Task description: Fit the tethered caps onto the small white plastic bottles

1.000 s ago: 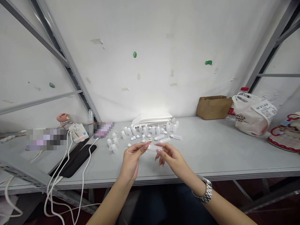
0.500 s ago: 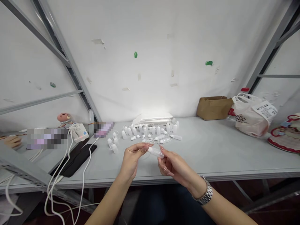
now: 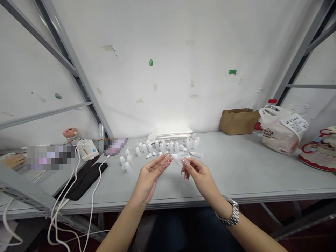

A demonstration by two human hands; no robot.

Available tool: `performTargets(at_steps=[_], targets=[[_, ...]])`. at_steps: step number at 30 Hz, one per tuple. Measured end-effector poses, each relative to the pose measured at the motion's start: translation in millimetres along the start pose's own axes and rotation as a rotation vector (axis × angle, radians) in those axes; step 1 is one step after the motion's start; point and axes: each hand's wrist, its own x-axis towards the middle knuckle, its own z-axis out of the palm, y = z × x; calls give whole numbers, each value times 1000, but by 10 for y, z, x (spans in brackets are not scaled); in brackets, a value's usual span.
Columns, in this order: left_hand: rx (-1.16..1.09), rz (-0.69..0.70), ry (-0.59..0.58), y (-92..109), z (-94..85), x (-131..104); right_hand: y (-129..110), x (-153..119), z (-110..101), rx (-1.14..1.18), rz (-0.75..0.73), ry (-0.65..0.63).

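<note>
Both my hands meet over the middle of the grey table around a small translucent plastic bottle (image 3: 177, 158), its white cap parts smeared by motion. My left hand (image 3: 149, 177) pinches it from the left, thumb against fingers. From the other side, the thumb and fingertips of my right hand (image 3: 198, 172) close on it. Which end each hand grips is hard to make out. Just behind the hands stand several small white dropper bottles (image 3: 172, 146) in a loose row. Loose caps (image 3: 149, 155) and a lying bottle (image 3: 196, 154) are among them.
Behind the bottles lies a white flat stack (image 3: 170, 133). At left are a black phone-like slab (image 3: 88, 181), white cables (image 3: 91, 206) and a power strip (image 3: 88, 148); another person's hand (image 3: 14, 161) shows beyond. To the right stand a cardboard box (image 3: 238, 121) and a plastic bag (image 3: 280, 133).
My hands have risen slightly, away from the table's front edge. The right hand has turned and shifted its grip on the bottle, which now lies higher and partly covered by fingers.
</note>
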Motion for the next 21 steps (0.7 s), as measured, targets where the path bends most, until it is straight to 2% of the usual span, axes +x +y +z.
performTargets(at_steps=[3, 6, 15, 21], targets=[[-109, 53, 100, -35, 25, -1, -24, -30, 17, -10, 1, -8], [-148, 76, 152, -54, 39, -4, -28, -82, 57, -20, -20, -24], [-32, 163, 247, -52, 36, -23, -11, -193, 78, -190, -117, -5], [-70, 155, 215, -74, 4, 10, -24, -235, 88, -255, -162, -10]])
